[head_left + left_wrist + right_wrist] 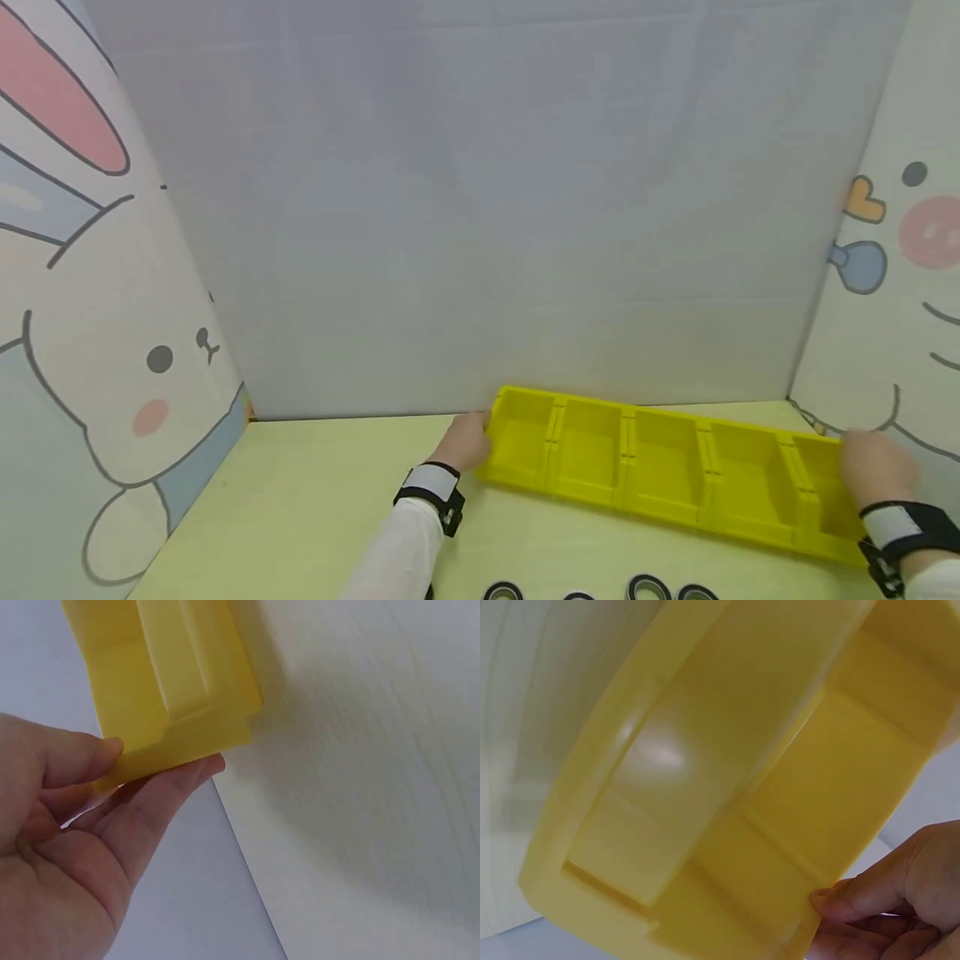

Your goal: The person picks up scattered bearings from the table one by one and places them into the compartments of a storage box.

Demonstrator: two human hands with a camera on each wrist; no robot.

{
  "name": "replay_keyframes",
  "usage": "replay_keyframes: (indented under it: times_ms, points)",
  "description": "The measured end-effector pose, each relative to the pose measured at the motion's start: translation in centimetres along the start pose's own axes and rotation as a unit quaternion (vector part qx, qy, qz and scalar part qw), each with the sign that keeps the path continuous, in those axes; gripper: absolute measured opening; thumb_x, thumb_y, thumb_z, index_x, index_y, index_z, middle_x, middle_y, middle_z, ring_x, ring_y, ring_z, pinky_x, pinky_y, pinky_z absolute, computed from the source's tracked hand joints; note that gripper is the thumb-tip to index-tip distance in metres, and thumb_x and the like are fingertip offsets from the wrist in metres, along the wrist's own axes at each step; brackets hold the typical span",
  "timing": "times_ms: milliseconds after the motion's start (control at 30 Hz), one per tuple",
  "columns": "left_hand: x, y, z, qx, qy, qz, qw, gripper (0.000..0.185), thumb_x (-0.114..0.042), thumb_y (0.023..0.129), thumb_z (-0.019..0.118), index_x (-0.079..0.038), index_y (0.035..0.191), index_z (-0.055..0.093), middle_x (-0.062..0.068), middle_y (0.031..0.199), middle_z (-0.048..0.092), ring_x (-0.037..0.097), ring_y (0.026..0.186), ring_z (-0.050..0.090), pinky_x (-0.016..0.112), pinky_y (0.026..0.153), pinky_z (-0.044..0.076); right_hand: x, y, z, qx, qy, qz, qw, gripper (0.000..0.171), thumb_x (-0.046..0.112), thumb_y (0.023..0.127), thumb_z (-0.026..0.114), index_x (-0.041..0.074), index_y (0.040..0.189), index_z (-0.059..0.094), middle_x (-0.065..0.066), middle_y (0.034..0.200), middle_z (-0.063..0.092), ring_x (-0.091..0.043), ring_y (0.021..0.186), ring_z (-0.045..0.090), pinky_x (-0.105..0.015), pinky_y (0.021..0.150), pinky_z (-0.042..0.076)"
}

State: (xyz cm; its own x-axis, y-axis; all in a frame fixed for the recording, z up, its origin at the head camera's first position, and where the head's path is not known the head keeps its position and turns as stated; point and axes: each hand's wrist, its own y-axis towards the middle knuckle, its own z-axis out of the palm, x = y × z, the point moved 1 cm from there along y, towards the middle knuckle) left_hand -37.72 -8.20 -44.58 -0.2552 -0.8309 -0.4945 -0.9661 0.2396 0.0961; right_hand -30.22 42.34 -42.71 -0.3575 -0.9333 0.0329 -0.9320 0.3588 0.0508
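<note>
On the left stands a side panel printed with a cartoon rabbit (112,367), and a plain grey back panel (480,208) closes off the far edge of the pale green desk (300,500).

The left hand (467,442) is at the left end of a long yellow tray of five compartments (667,462). The left wrist view shows its thumb (75,754) on top of the end lip and the fingers (161,799) underneath, so it pinches that edge.

The yellow tray runs across the far right part of the desk, close to the back panel, its right end nearer the person than its left. All five compartments look empty.

The right hand (873,467) is at the tray's right end; in the right wrist view its thumb (870,896) presses the end wall and the curled fingers lie behind it, so it grips that end too. Both wrists carry black-and-white bands.

Along the near edge of the desk lie several small black rings (648,588), partly cut off by the frame, well apart from the tray.

By my judgement, the step in hand is carrying or positioning the tray with both hands. The next move calls for keeping both ends level and setting it flat on the desk, without sweeping the rings.
</note>
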Motion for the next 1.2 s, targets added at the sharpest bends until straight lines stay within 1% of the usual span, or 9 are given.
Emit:
replay_keyframes:
  times_ms: [67,167,300,400,567,800,900,1067,1200]
  points:
    - [0.4,-0.4,-0.3,0.010,-0.003,-0.003,0.9999,0.045,0.000,0.090,0.050,0.003,0.136,0.046,0.018,0.128,0.056,0.023,0.097,0.053,0.035,0.080,0.042,0.1,0.0,0.0,-0.003,0.013,-0.019,1.000,0.013,-0.005,0.091,0.048,-0.014,0.089,0.057,-0.020,0.071,0.055,-0.027,0.062,0.052,-0.038,0.052,0.048]
    - [1.0,-1.0,-0.7,0.022,-0.004,-0.010,0.9997,0.049,-0.002,0.091,0.050,0.004,0.139,0.041,0.020,0.134,0.051,0.021,0.090,0.052,0.031,0.071,0.041,0.4,-0.2,-0.1,-0.002,0.030,-0.035,0.999,0.014,-0.005,0.091,0.047,-0.014,0.088,0.057,-0.019,0.070,0.054,-0.026,0.061,0.050,-0.037,0.050,0.047]
    - [1.8,-2.0,-1.4,0.031,-0.009,-0.020,0.9993,0.050,-0.002,0.092,0.050,0.004,0.140,0.038,0.021,0.135,0.049,0.016,0.060,0.039,0.025,0.052,0.034,1.4,-0.4,-0.3,0.004,0.032,-0.048,0.998,0.013,-0.005,0.091,0.048,-0.015,0.092,0.056,-0.020,0.071,0.054,-0.026,0.061,0.049,-0.036,0.050,0.046]
    - [2.4,-2.9,-2.0,0.030,-0.007,-0.028,0.9991,0.051,-0.002,0.092,0.050,0.004,0.141,0.037,0.021,0.131,0.052,0.014,0.051,0.028,0.023,0.048,0.030,2.3,-0.3,-0.3,0.006,0.027,-0.058,0.998,0.012,-0.006,0.090,0.050,-0.016,0.095,0.055,-0.022,0.074,0.056,-0.027,0.063,0.051,-0.038,0.052,0.047]
    - [3.5,-4.0,-2.8,0.023,0.010,-0.044,0.9987,0.051,-0.001,0.091,0.049,0.006,0.140,0.037,0.020,0.116,0.056,0.017,0.056,0.034,0.026,0.051,0.033,4.0,-0.5,-0.4,0.007,0.027,-0.071,0.997,0.009,-0.008,0.088,0.052,-0.015,0.093,0.055,-0.025,0.078,0.057,-0.029,0.066,0.055,-0.043,0.057,0.051]
    - [4.5,-5.3,-3.8,0.025,0.023,-0.058,0.9977,0.051,-0.002,0.092,0.048,0.006,0.141,0.036,0.020,0.118,0.055,0.023,0.075,0.048,0.027,0.056,0.035,5.8,-1.1,-0.8,0.007,0.028,-0.076,0.997,0.010,-0.009,0.088,0.051,-0.015,0.095,0.057,-0.026,0.080,0.058,-0.031,0.068,0.055,-0.045,0.061,0.051]
    - [5.0,-5.9,-4.2,0.023,0.023,-0.062,0.9976,0.051,-0.002,0.092,0.048,0.006,0.141,0.035,0.019,0.111,0.055,0.020,0.067,0.044,0.026,0.054,0.034,6.5,-1.2,-0.7,0.003,0.026,-0.084,0.996,0.011,-0.010,0.089,0.049,-0.014,0.095,0.058,-0.026,0.082,0.059,-0.033,0.071,0.055,-0.047,0.063,0.051]
    - [5.9,-7.1,-4.9,0.015,0.034,-0.057,0.9977,0.051,-0.002,0.091,0.048,0.008,0.140,0.036,0.016,0.088,0.055,0.016,0.054,0.034,0.025,0.050,0.033,7.8,-1.3,-0.4,0.003,0.032,-0.100,0.994,0.009,-0.011,0.088,0.049,-0.010,0.088,0.059,-0.018,0.073,0.055,-0.026,0.064,0.049,-0.039,0.055,0.047]
    - [6.5,-8.0,-5.4,0.010,0.035,-0.056,0.9978,0.051,-0.002,0.091,0.049,0.010,0.139,0.035,0.018,0.091,0.056,0.015,0.054,0.034,0.025,0.050,0.033,8.7,-1.4,-0.3,-0.005,0.043,-0.106,0.993,0.010,-0.011,0.088,0.049,-0.009,0.087,0.059,-0.016,0.071,0.053,-0.025,0.063,0.047,-0.037,0.053,0.044]
